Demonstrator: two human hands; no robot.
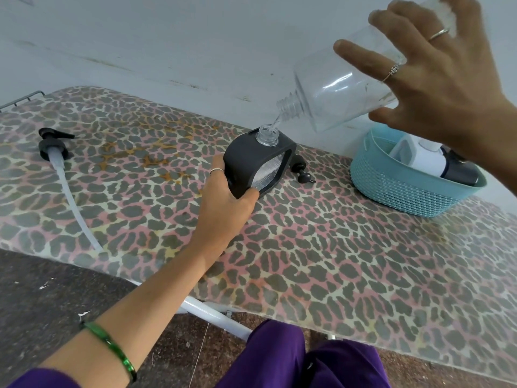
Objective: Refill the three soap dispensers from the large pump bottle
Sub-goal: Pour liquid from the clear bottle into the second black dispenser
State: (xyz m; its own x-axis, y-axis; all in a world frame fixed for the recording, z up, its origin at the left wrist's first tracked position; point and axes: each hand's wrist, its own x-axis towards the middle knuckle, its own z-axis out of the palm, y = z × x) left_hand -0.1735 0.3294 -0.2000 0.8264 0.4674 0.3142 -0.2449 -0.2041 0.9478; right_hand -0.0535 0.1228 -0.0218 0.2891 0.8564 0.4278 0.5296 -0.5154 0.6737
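My right hand (436,79) grips the large clear bottle (338,85), tipped with its threaded neck down and to the left. A thin clear stream runs from that neck into the open mouth of a black-cased soap dispenser (260,163) standing on the table. My left hand (226,197) holds this dispenser at its lower left side. The large bottle's black pump with its long white tube (60,169) lies on the table at the left. A small black pump head (303,175) rests just right of the dispenser.
A teal woven basket (402,189) at the right holds a white dispenser and a dark one. The table (335,247) has a leopard-print cover and stands against a white wall. Its front edge is close to my purple-clad legs.
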